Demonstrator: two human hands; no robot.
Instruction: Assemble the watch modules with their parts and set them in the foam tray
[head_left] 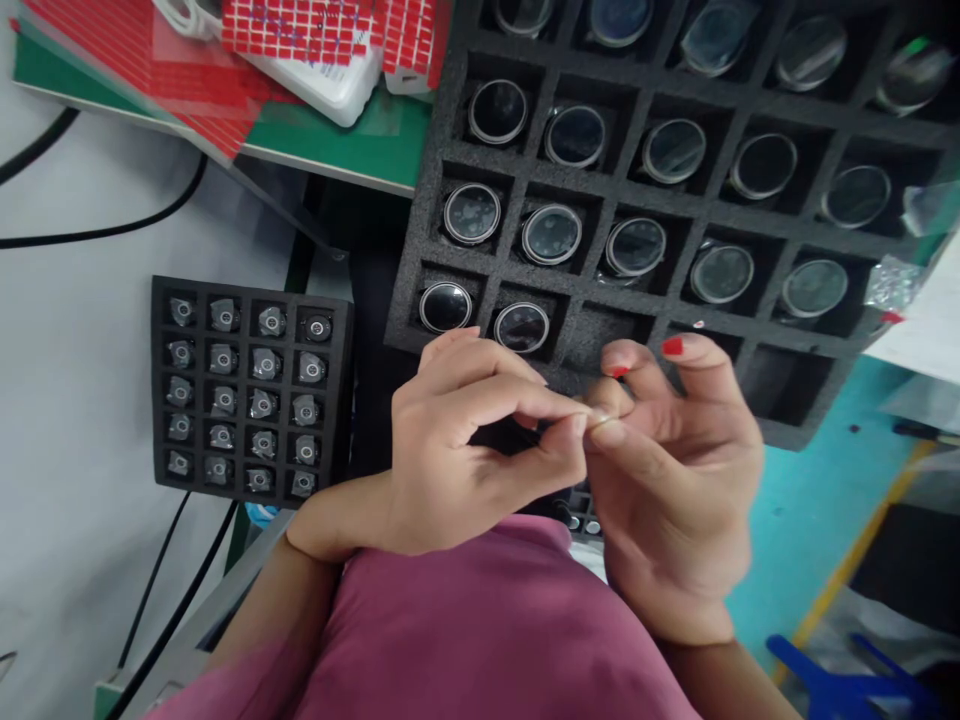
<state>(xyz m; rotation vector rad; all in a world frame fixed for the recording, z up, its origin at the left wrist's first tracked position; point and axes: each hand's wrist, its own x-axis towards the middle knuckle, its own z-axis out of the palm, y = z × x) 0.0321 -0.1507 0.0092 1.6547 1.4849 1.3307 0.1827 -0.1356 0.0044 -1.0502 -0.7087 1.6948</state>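
Observation:
My left hand point(487, 440) and my right hand point(675, 470) meet just in front of a large black foam tray point(409, 305). Thumb and forefinger of the left are pinched together, touching the pinched fingertips of the right. Whatever sits between them is too small to make out. Small red patches show on two raised fingertips of my right hand. Round watch heads point(551, 234) with dark glass and metal rims lie in the tray's compartments. A watch head point(521, 328) in the nearest row is close to my left fingers. My hands partly cover the tray's near edge.
To the left, a smaller foam tray point(345, 400) holds rows of film-wrapped watch bodies, sensor side up. Sheets of red adhesive pieces point(296, 30) lie over a white device point(341, 90) at the upper left. Clear plastic film point(892, 283) lies at the large tray's right edge.

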